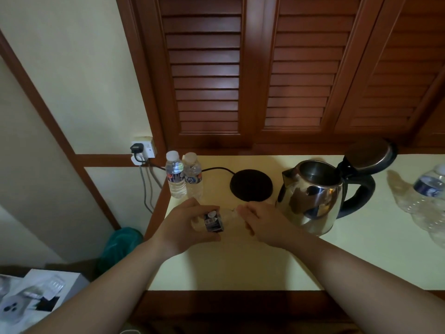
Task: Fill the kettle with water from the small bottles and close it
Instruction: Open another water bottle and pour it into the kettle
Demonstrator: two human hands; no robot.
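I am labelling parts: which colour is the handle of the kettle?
Black, seen in the head view: the handle curves off the shiny steel kettle.

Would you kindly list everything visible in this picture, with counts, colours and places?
Kettle: 1, steel, black handle, lid open, right on table.
Kettle base: 1, black, table centre.
Standing bottles: 2, clear, white caps, table's back-left corner.
Held bottle: 1, clear, dark label, lying sideways between the hands.
Plastic-wrapped bottles: clear, far right.
Table: 1, cream.
Wall socket: 1, white, black plug.
Left hand: grips the bottle.
Right hand: at its cap end.
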